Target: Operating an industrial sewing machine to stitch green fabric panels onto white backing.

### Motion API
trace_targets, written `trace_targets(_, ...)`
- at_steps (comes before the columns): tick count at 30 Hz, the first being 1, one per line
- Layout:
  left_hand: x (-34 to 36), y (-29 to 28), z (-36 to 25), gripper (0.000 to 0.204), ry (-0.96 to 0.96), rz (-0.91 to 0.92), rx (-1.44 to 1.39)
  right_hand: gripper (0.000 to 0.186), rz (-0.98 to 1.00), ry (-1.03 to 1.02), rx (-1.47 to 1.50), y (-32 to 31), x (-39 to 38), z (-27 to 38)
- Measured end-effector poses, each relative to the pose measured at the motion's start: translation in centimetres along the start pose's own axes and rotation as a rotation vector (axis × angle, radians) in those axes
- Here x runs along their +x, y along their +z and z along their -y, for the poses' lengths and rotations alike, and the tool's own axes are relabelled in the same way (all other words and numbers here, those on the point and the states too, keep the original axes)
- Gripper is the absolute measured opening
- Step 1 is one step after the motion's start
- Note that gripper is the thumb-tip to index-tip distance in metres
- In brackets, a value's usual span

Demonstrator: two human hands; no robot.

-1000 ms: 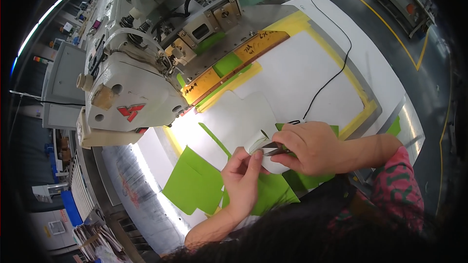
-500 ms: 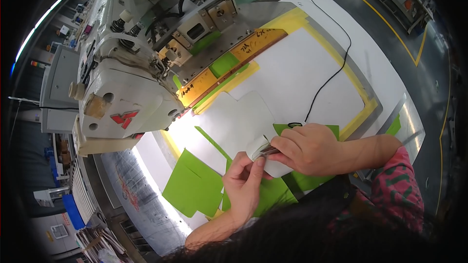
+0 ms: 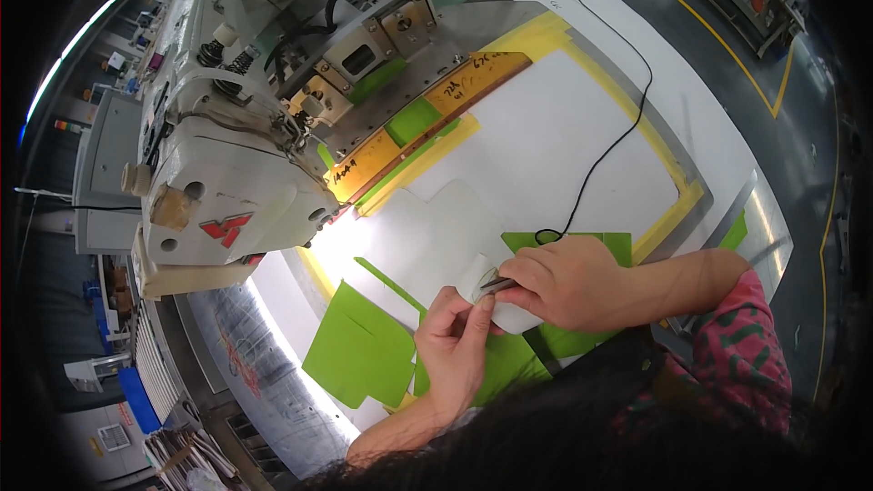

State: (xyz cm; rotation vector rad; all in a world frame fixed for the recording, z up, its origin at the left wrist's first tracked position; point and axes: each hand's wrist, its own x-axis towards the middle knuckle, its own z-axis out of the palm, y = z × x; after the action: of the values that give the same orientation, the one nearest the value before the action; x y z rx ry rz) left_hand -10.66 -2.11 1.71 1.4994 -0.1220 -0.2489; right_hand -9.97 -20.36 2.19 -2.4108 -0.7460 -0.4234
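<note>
A white cut panel [image 3: 455, 218] lies over the white work surface, its near corner lifted between my hands. My left hand [image 3: 453, 336] is closed, with thumb and fingers pinching that corner. Closed around small metal thread snips [image 3: 498, 285], my right hand [image 3: 568, 282] holds their tip against the corner, close to my left thumb. A thin loop of thread shows at the tip. The snips' handles are hidden in my fingers. A black cord [image 3: 589, 177] runs down to my right hand. Green pieces [image 3: 359, 345] lie beneath and beside both hands.
A white industrial sewing machine [image 3: 232, 191] stands at the left, its lamp lighting the surface. An orange clamp bar [image 3: 436, 123] crosses behind the panel. Yellow tape [image 3: 668, 173] borders the white sheet. A narrow green strip [image 3: 386, 282] lies left of the panel.
The thread snips have shifted slightly at the panel's corner, and the cord's loop beside my right hand has opened wider. Both hands keep their grips. The whole view has moved a little.
</note>
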Motion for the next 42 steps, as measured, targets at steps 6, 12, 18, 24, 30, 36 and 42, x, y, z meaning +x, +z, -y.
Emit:
trace_targets(6,0.1,0.5,-1.0,0.022,-0.275,0.000,-0.148,0.022,-0.019,-0.007,0.034,0.5,0.0,-0.5)
trace_targets(12,-0.2,-0.1,-0.8,0.026,-0.241,-0.011,-0.157,0.023,-0.053,0.002,-0.047,-0.1,0.0,-0.6)
trace_targets(18,-0.2,0.0,-0.9,0.028,-0.253,0.012,-0.142,0.023,-0.075,-0.029,-0.103,-0.2,0.1,-0.6)
trace_targets(24,-0.3,0.0,-0.8,0.028,-0.249,0.008,-0.177,0.024,-0.053,-0.040,-0.120,-0.3,0.1,-0.5)
trace_targets(30,-0.3,0.0,-0.8,0.027,-0.243,-0.006,-0.174,0.024,-0.035,-0.049,-0.137,-0.5,0.1,-0.4)
trace_targets(36,-0.1,0.1,-0.9,0.024,-0.218,-0.001,-0.137,0.023,-0.053,-0.045,-0.155,-0.4,0.1,-0.4)
trace_targets(42,-0.2,-0.1,-1.2,0.024,-0.181,0.029,-0.088,0.023,-0.077,-0.027,-0.036,0.3,-0.1,-0.5)
